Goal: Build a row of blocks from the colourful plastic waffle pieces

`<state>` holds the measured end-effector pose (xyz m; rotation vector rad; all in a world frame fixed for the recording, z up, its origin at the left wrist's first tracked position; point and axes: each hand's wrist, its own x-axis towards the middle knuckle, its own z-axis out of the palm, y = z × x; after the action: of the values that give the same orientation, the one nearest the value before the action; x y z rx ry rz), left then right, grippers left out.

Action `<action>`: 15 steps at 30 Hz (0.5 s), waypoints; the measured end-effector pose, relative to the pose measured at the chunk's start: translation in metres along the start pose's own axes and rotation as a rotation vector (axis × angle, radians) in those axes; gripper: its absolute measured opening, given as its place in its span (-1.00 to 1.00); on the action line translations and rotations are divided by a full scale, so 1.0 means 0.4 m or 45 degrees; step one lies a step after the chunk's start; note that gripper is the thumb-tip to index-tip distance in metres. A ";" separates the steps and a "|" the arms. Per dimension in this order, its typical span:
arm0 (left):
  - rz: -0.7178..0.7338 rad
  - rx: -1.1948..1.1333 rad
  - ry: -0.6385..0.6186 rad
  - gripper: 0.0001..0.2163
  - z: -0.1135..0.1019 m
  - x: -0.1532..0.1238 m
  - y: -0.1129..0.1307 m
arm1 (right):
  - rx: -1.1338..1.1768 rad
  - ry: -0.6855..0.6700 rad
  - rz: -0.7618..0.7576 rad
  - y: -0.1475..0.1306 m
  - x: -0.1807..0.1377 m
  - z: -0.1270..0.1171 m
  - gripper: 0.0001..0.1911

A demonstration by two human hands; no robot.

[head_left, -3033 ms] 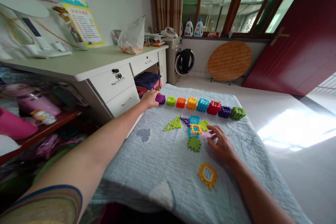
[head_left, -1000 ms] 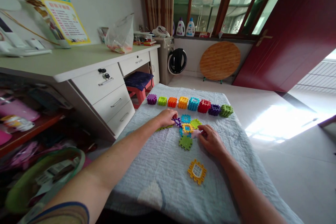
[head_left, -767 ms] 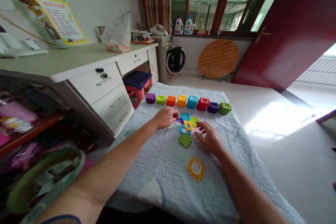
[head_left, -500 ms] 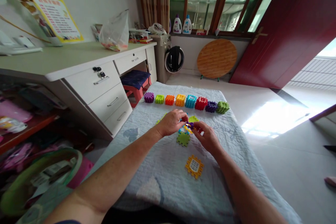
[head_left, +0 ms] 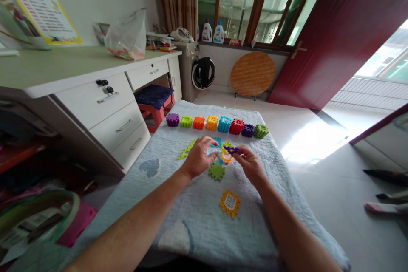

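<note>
My right hand (head_left: 250, 161) pinches a purple notched plastic tile (head_left: 231, 150) by its right edge, holding it above several loose tiles. Its fingers are closed on that piece. My left hand (head_left: 201, 155) is open to the left of it, thumb and fingers apart with nothing between them. Below the purple tile lies a yellow tile (head_left: 225, 157), partly covered. A green notched tile (head_left: 217, 171) is flat on the cloth just in front. Nearer to me is a yellow framed tile (head_left: 230, 203). Light-green tiles (head_left: 187, 149) lie beyond my left hand, and a blue tile (head_left: 217, 141) shows behind it.
A row of coloured tile stacks, including a red one (head_left: 236, 126) and an orange one (head_left: 199, 123), lines the far part of the cloth-covered table (head_left: 178, 195). A white desk (head_left: 111, 102) stands left, with a stool (head_left: 156, 98) tucked beside it.
My left hand has let go of the purple tile, opened and drawn away to the left. My right hand keeps hold of it. The whole view has shifted slightly.
</note>
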<state>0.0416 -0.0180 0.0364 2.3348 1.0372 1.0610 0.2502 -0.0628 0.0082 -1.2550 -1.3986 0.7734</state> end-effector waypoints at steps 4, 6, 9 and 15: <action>-0.069 0.127 0.143 -0.86 -0.019 -0.009 -0.057 | 0.415 0.053 0.341 0.015 0.004 -0.016 -0.69; -0.144 0.202 0.214 -0.87 -0.032 -0.009 -0.096 | 0.527 0.120 0.449 0.024 0.007 -0.020 -0.63; -0.280 0.285 0.253 -0.88 -0.049 -0.006 -0.158 | 0.608 0.217 0.526 0.039 0.018 -0.024 -0.61; -0.450 0.279 0.193 -0.88 -0.045 -0.009 -0.231 | 0.731 0.416 0.608 0.062 0.091 -0.055 -0.74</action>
<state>-0.0172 0.0407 -0.0082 2.1388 1.6258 1.0381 0.2818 -0.0260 0.0002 -1.1872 -0.5486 1.1350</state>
